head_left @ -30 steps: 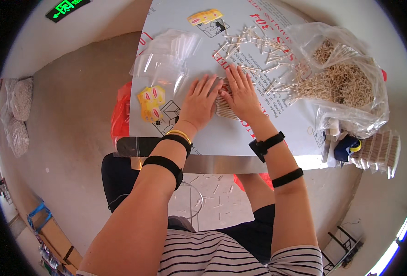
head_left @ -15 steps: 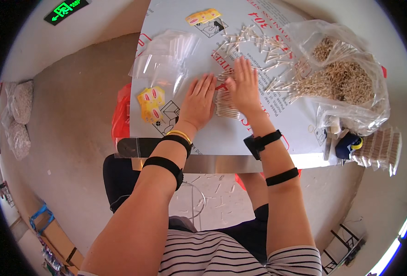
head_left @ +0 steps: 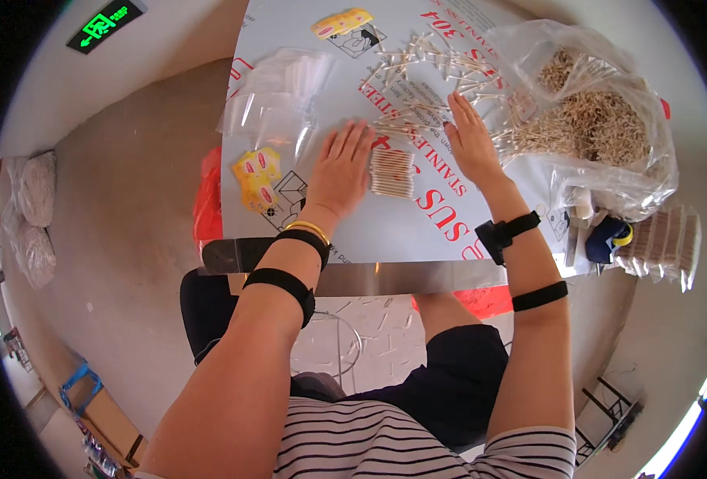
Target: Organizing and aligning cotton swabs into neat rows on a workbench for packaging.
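A neat stack of cotton swabs (head_left: 392, 174) lies side by side on the table. My left hand (head_left: 339, 169) rests flat along the left ends of this stack, fingers stretched out. To the right, my right hand (head_left: 475, 145) is spread with its thumb apart and holds nothing. Between the hands and beyond them lie loose cotton swabs (head_left: 405, 120), pointing in various directions. More swabs spill toward my right hand from a big clear plastic bag (head_left: 621, 188) full of them.
Clear plastic sleeves (head_left: 270, 108) lie at the left of the table (head_left: 417, 247). Yellow printed cards (head_left: 256, 177) sit nearer me, and another yellow card stack (head_left: 341, 24) is at the far side. A tape dispenser (head_left: 607, 242) and packed swabs (head_left: 661, 246) are at the right edge.
My right hand has moved right, away from the swab stack, uncovering its right side and the swabs beyond. My left hand stays beside the stack. The whole view has shifted slightly.
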Demonstrator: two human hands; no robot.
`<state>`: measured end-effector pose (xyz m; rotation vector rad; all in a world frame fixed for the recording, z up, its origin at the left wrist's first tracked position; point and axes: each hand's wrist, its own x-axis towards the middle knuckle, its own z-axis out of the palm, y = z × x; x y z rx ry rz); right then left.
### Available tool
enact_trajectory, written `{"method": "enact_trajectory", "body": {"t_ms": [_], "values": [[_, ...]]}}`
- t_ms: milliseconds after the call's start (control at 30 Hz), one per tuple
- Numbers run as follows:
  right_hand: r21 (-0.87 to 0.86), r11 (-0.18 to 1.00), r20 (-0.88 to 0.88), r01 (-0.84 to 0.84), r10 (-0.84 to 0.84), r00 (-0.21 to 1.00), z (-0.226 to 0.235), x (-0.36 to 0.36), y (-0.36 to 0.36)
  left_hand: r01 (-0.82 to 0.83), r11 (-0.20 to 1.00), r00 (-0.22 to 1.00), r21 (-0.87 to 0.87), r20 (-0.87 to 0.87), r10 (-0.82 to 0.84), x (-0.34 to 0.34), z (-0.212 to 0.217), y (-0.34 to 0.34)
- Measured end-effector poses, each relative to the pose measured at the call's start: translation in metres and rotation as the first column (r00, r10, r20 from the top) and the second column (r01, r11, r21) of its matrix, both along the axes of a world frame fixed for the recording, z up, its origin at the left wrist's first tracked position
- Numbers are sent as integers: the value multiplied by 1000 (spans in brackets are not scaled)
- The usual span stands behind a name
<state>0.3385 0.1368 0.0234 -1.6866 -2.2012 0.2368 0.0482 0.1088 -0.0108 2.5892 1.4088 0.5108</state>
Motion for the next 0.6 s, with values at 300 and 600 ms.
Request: {"method": "enact_trajectory", "body": {"t_ms": [300, 600], "values": [[21, 995, -123, 96, -93, 988, 0, -6, -13, 16, 999, 1000, 33, 9, -16, -1, 2, -2], [152, 971, -241, 186, -146, 959, -13, -21, 25, 33, 999, 999, 24, 32, -34, -1, 3, 4]]}}
